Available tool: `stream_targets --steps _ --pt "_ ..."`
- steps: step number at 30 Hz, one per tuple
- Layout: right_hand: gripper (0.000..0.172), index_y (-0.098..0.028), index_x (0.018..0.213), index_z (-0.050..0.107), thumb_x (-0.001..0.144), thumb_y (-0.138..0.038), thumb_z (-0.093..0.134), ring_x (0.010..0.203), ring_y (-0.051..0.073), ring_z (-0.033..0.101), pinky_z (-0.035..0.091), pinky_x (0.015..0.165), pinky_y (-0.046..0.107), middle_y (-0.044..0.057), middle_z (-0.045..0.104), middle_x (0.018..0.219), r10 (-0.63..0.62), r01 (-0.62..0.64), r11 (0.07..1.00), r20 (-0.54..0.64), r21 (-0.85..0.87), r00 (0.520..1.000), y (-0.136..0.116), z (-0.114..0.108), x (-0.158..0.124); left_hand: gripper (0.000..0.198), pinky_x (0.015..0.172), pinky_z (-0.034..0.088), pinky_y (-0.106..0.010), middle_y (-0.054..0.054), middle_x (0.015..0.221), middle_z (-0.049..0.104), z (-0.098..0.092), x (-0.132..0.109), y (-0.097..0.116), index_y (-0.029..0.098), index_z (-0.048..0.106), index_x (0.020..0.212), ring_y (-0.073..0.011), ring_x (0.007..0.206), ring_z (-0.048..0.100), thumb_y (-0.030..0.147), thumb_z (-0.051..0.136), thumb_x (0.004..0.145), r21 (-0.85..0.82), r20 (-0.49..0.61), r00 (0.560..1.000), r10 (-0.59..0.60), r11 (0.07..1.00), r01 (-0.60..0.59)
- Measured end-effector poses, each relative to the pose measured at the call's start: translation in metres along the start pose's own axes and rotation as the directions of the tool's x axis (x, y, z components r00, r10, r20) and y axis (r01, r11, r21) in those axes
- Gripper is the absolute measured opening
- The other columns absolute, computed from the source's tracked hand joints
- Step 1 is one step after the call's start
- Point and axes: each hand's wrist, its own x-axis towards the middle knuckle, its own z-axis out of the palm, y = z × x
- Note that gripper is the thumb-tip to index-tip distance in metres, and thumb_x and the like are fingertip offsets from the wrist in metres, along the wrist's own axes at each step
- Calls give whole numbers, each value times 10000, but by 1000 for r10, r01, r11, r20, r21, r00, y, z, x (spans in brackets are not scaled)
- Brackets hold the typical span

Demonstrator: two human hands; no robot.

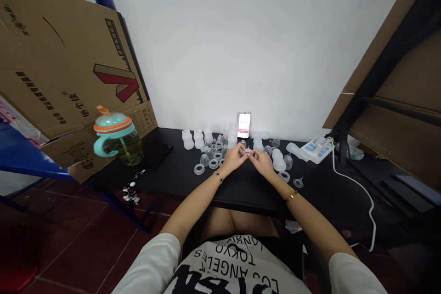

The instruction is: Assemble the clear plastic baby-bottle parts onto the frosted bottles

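Head view: left hand [234, 156] and right hand [261, 161] meet fingertip to fingertip, both pinched on one small translucent plastic piece [247, 151], its kind too small to tell, held just over the middle of the black table [179, 179]. Forearms converge from the near edge, wrists low, palms turned inward. Clear plastic rings [213, 163] and frosted white bottles [198, 139] lie toward the far edge. Judgement: keep the piece square, thumb pressure even, elbows steady.
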Motion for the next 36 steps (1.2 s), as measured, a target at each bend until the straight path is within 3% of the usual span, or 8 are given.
stream_targets --steps 7,15,36 --pt "322 -208 944 690 934 -478 516 575 177 570 324 567 271 -15 595 593 -11 11 1000 -12 18 1000 0 -1 0 192 611 422 -244 34 851 695 0 0 0 231 569 1018 -115 590 583 261 628 838 30 2 1000 -1 1000 1" --pt "358 -207 962 693 939 -501 491 562 177 575 346 563 271 -20 579 570 -13 14 999 -17 44 1000 1 1 1 203 628 451 -250 38 820 722 -2 -1 5 248 531 1048 -136 619 659 251 604 858 -62 55 996 -69 995 72" --pt "313 -209 886 710 904 -475 546 569 181 582 342 563 272 -8 610 571 9 -10 999 22 48 1000 0 -1 1 248 637 451 -264 41 782 706 0 -1 2 241 544 1090 -155 634 651 215 591 848 26 57 998 -26 999 25"
